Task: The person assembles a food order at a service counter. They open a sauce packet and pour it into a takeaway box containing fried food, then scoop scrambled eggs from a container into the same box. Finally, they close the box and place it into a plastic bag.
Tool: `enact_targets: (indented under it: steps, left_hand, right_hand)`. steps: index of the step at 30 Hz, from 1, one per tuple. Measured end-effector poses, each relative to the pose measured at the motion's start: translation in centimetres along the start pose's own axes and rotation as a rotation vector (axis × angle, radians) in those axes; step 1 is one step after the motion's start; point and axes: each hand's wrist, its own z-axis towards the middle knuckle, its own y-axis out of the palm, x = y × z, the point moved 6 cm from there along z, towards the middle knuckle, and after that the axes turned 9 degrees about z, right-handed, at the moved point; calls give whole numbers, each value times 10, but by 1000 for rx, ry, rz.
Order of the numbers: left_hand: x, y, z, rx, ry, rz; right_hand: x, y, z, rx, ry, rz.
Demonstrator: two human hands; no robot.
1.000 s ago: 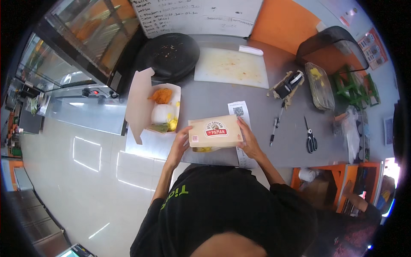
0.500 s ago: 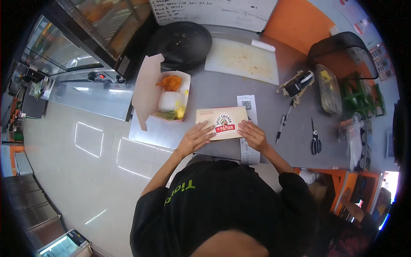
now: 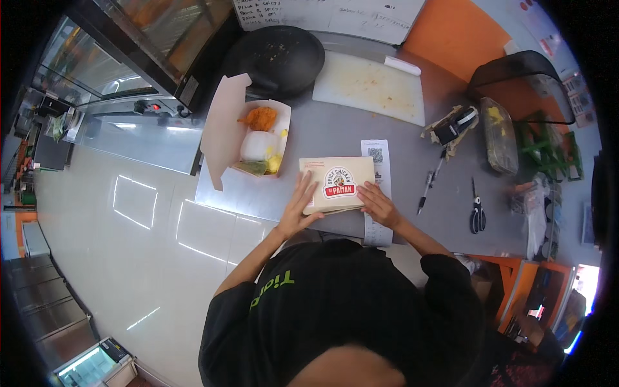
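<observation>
A closed cream cardboard food box [image 3: 321, 166] with a round printed emblem lies on the steel counter in front of me. My left hand [image 3: 298, 208] rests along its left edge, fingers stretched out and thumb spread toward the front. At the right front corner, my right hand [image 3: 380, 205] holds the box, its fingers over the lid; the thumb is partly hidden. A long paper receipt [image 3: 382, 169] lies partly under the box and my right hand. To the left stands an open food box [image 3: 218, 138] with fried chicken [image 3: 260, 120], white rice [image 3: 259, 146] and a yellow and green side.
Behind are a black round pan [image 3: 277, 58] and a white cutting board [image 3: 367, 87] with a white-handled knife [image 3: 402, 65]. To the right lie a pen [image 3: 427, 191], scissors [image 3: 477, 216], a black device [image 3: 454, 128], a clear container [image 3: 498, 142] and a black basket [image 3: 509, 71].
My left hand has slid off the lid to the box's left edge, with its thumb spreading out. My right hand stays at the right corner. The view has shifted slightly.
</observation>
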Motion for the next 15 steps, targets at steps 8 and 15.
enact_targets:
  steps: [8,15]
  left_hand:
    - [1,1,6,-184,365,290]
    - [17,-6,35,-385,367,246]
  right_hand:
    - [-4,-2,5,34,-14,-86]
    - [-4,-3,4,55,2,-52]
